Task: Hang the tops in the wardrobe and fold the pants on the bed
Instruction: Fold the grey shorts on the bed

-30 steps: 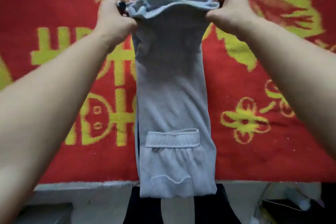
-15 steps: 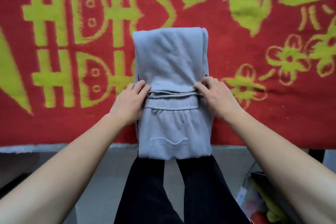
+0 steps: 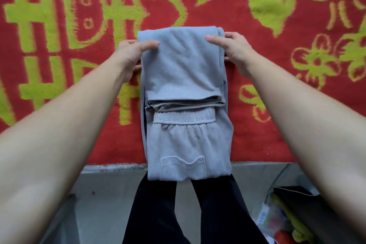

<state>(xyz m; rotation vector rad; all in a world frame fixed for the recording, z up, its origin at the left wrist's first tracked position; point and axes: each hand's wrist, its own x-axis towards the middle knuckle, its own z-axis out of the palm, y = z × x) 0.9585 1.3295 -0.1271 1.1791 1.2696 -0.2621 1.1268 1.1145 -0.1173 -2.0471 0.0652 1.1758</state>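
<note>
Grey pants (image 3: pixel 184 105) lie folded once on the bed's red and green blanket (image 3: pixel 277 115). The leg half lies doubled back over the waistband, and the near end hangs over the bed's front edge. My left hand (image 3: pixel 131 55) grips the far left corner of the fold, thumb on top and fingers under the cloth. My right hand (image 3: pixel 231 49) grips the far right corner the same way.
The bed's front edge (image 3: pixel 114 166) runs across the lower part of the view. Below it are my black trouser legs (image 3: pixel 198 214) on a grey floor. Bags with colourful items (image 3: pixel 281 222) stand on the floor at the lower right.
The lifted pant legs came down over the waistband, making one fold. Both hands then slid from the middle of the pants up to the far folded corners.
</note>
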